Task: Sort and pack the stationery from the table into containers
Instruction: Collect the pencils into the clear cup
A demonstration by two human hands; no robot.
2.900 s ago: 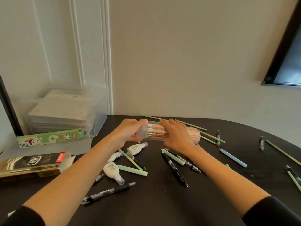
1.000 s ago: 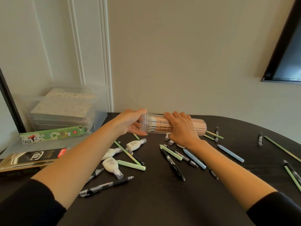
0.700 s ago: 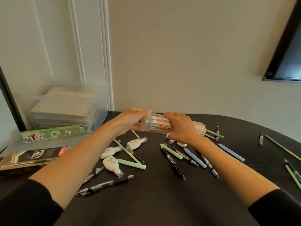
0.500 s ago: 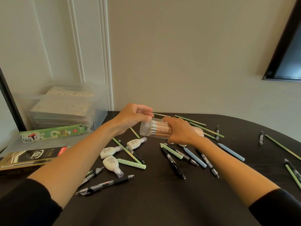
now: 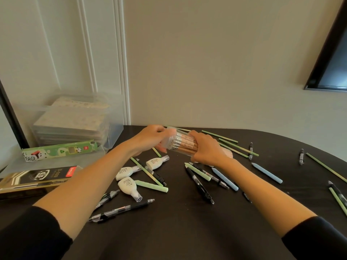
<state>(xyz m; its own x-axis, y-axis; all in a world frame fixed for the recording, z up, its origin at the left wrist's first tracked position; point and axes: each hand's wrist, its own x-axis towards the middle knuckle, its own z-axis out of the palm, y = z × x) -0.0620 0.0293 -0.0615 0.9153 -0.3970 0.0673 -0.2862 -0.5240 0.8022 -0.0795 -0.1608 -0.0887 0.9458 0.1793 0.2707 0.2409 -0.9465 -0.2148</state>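
Observation:
A clear plastic tube full of wooden pencils point(image 5: 183, 142) is held on its side above the black table point(image 5: 178, 231). My left hand point(image 5: 150, 139) grips its clear capped end. My right hand point(image 5: 208, 151) is wrapped round the tube's body. Below them lie three white correction-tape bottles point(image 5: 127, 170), several black pens point(image 5: 199, 183), green pencils point(image 5: 236, 146), and blue point(image 5: 266, 172) and green point(image 5: 152, 185) crayon-like sticks.
A clear storage bin point(image 5: 75, 119) with stacked sheets stands at the back left. In front of it lie a green pencil box point(image 5: 58, 151) and a black-and-gold pen box point(image 5: 35, 178). More pens and green pencils point(image 5: 326, 167) are scattered at the right edge.
The tube has been lifted slightly and tilted. My left hand moved from the tube's side onto its capped end and curled round it. My right hand keeps its hold.

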